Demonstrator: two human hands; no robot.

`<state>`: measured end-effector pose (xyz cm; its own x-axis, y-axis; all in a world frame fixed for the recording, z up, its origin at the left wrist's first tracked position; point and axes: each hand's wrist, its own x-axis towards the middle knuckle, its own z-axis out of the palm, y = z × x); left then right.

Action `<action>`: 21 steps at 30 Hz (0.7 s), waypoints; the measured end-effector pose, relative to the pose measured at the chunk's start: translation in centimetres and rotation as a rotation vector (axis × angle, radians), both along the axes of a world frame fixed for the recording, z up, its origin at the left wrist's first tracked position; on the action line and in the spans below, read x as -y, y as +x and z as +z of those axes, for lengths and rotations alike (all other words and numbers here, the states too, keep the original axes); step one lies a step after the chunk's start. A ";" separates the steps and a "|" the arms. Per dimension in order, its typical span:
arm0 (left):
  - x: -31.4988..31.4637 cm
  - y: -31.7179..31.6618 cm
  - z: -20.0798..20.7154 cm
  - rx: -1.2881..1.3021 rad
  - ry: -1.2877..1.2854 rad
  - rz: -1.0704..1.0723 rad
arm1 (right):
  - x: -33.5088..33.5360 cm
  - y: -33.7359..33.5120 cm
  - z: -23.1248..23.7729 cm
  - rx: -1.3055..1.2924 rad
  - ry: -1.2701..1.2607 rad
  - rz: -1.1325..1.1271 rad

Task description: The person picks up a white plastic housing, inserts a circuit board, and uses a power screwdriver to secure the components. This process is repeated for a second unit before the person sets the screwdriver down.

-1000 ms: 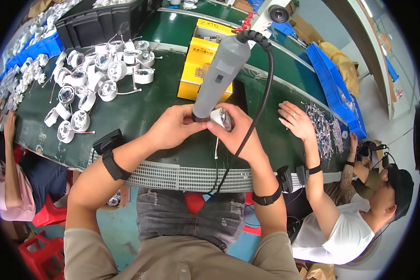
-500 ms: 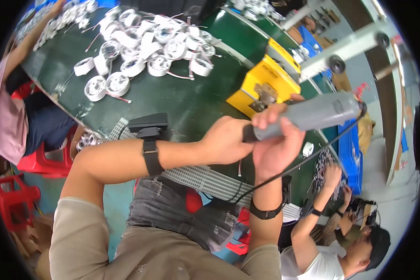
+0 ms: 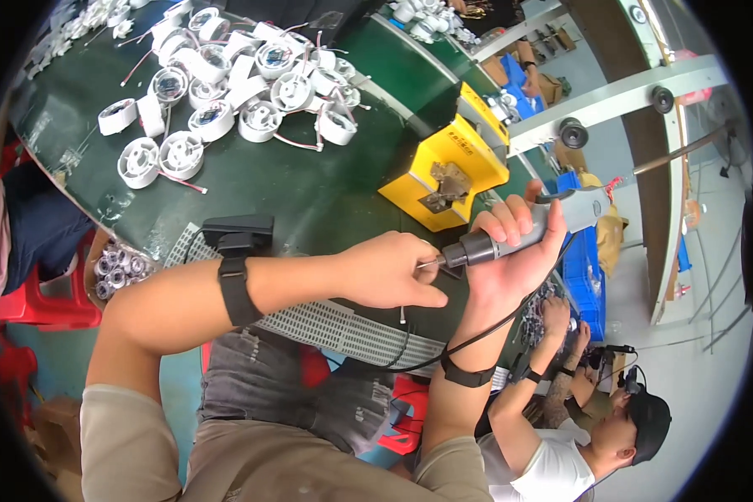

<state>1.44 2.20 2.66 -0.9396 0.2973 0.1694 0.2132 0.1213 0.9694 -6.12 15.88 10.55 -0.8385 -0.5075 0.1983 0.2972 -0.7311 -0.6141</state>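
In my right hand (image 3: pixel 514 251) lies a grey electric screwdriver (image 3: pixel 577 209), its body tilted up to the right and its dark nose (image 3: pixel 470 249) pointing at my left hand (image 3: pixel 393 269). A thin metal bit (image 3: pixel 429 263) sticks out of the nose, and the curled fingers of my left hand pinch its end. The left thumb stretches out below the bit. A black cable (image 3: pixel 510 314) runs down past my right wrist. Just beyond the screwdriver stands a yellow box-shaped device (image 3: pixel 468 167) with a worn metal fitting (image 3: pixel 448 186) on its front.
White round parts with wires (image 3: pixel 259 117) are heaped on the green table (image 3: pixel 309 188) at the far left. A perforated grey strip (image 3: pixel 335 326) runs along the near edge. Co-workers sit at both sides; one hand (image 3: pixel 555 316) is by a blue bin (image 3: pixel 584 280).
My left hand has shifted off the screwdriver's dark nose, and the bit now shows between them. The screwdriver has turned slightly in my right hand. The whole view has swung, sliding things leftward.
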 end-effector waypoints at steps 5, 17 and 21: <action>-0.8 -0.4 -1.0 -0.184 0.122 0.235 | -0.9 -0.5 -0.7 -0.201 0.094 -0.065; 0.7 -2.0 -2.5 -0.327 -0.492 0.560 | -4.7 0.4 -7.3 -1.024 1.550 -0.419; 1.4 -1.7 -1.5 -0.233 -0.657 0.619 | -4.5 1.0 -6.8 -0.766 1.451 -0.221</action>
<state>-0.30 0.79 1.14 -0.9262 -0.1419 0.3494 0.1083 0.7875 0.6068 -5.12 20.36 3.77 -0.8520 -0.5187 0.0713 -0.4020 0.5608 -0.7238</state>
